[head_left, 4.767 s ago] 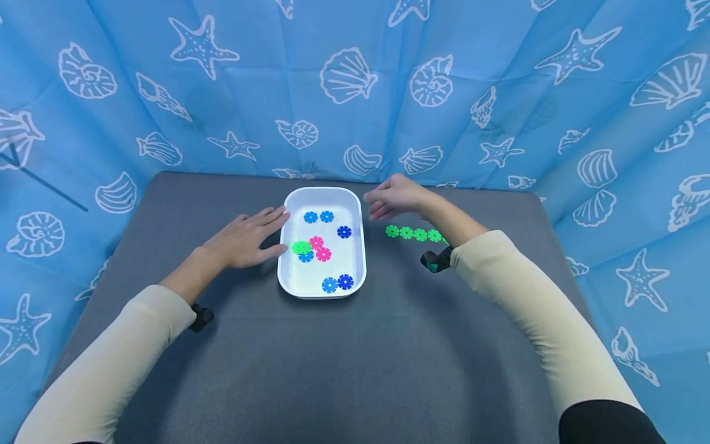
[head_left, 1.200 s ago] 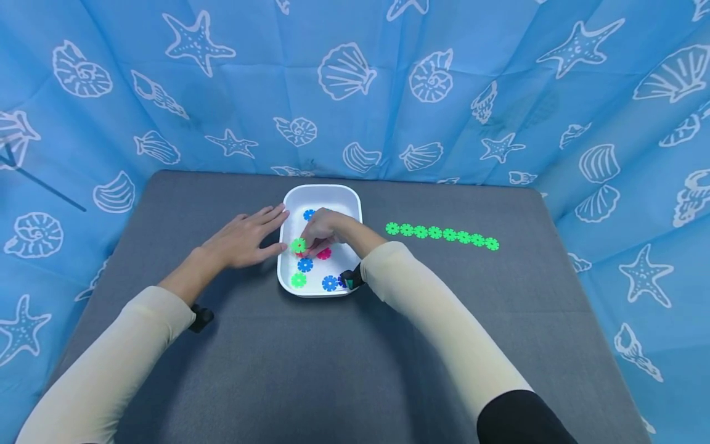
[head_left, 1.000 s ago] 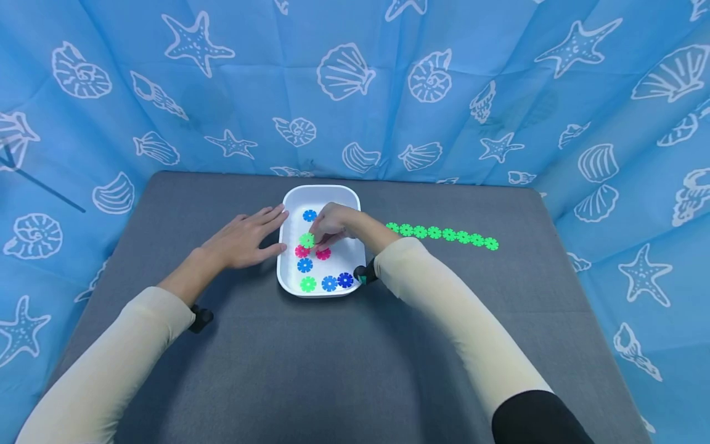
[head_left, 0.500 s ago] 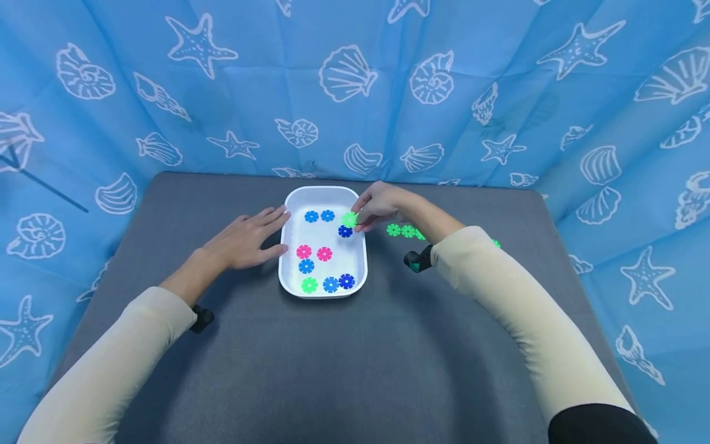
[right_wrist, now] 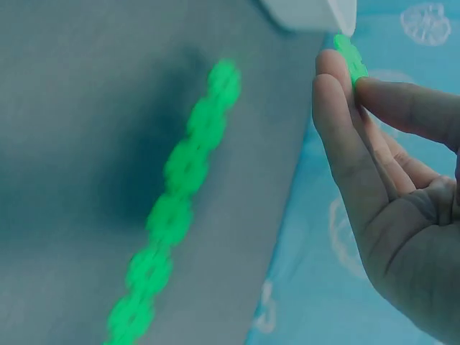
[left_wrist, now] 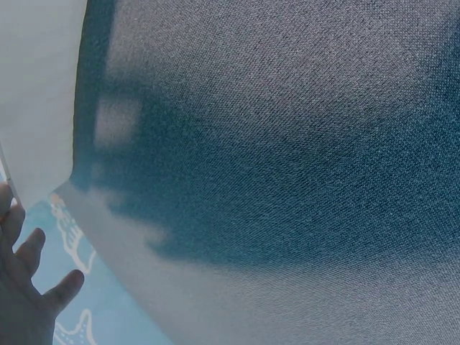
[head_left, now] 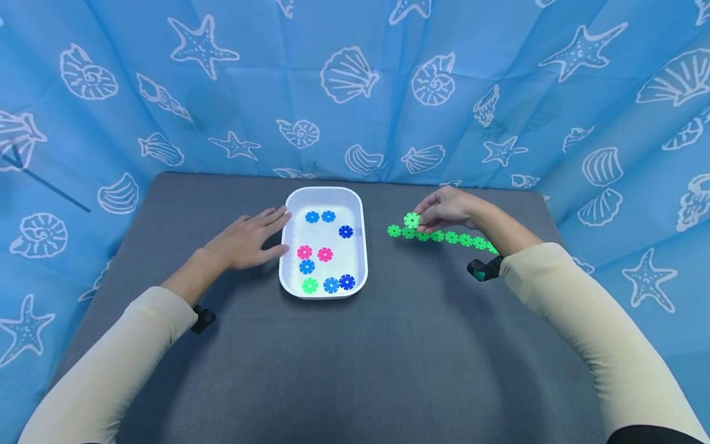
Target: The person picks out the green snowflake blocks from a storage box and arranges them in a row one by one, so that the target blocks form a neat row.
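Observation:
My right hand [head_left: 448, 208] pinches a green notched interlocking disc [head_left: 412, 220] between thumb and fingertips, held up over the left part of a row of green interlocking discs [head_left: 394, 230] on the table. In the right wrist view the pinched green disc [right_wrist: 349, 57] is seen nearly edge-on, with the green row [right_wrist: 186, 169] slanting below it. My left hand [head_left: 246, 239] lies with spread, straight fingers against the left rim of a white tray [head_left: 362, 246]. Inside the tray are two pink discs [head_left: 304, 252], several blue discs [head_left: 312, 217] and one green disc [head_left: 310, 285].
A grey cloth-covered table [head_left: 344, 370] carries everything, its far edge just behind the tray. Behind and at both sides hangs a blue curtain [head_left: 266, 74] with white shell and starfish prints. Each wrist wears a small black camera [head_left: 484, 269].
My right hand has lifted one green disc out of the tray and carried it right, over the row. Two overlapping green discs there have come apart. The left hand has stayed put.

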The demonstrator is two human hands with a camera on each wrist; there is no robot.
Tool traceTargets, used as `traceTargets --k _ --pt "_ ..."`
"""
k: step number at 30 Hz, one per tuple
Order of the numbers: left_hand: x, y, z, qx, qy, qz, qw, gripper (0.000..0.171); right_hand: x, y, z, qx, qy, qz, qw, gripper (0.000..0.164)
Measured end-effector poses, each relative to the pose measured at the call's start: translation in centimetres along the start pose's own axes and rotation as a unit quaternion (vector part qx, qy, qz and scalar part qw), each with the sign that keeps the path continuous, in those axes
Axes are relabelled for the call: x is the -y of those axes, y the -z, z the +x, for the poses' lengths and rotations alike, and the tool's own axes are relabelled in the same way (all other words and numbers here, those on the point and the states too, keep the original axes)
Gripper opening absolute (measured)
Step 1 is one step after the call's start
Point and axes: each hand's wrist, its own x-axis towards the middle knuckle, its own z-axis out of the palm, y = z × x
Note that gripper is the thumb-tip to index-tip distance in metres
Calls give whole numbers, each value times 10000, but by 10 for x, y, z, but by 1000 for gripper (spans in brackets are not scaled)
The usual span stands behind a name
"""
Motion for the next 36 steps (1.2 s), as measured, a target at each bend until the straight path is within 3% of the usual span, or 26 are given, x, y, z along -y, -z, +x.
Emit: traceTargets --k 9,19,29,36 --pt "-1 -1 -1 -25 -43 37 10000 80 -61 40 -22 -167 -152 223 9995 45" --pt "-1 0 -2 29 -34 34 10000 79 -125 65 -34 -849 -415 694 9931 47" --pt "0 0 -2 76 -38 9 10000 80 -159 81 -42 -1374 -742 875 9838 47" --pt "-1 1 -2 70 -36 6 10000 80 -171 91 -44 -1426 -852 871 9823 46"
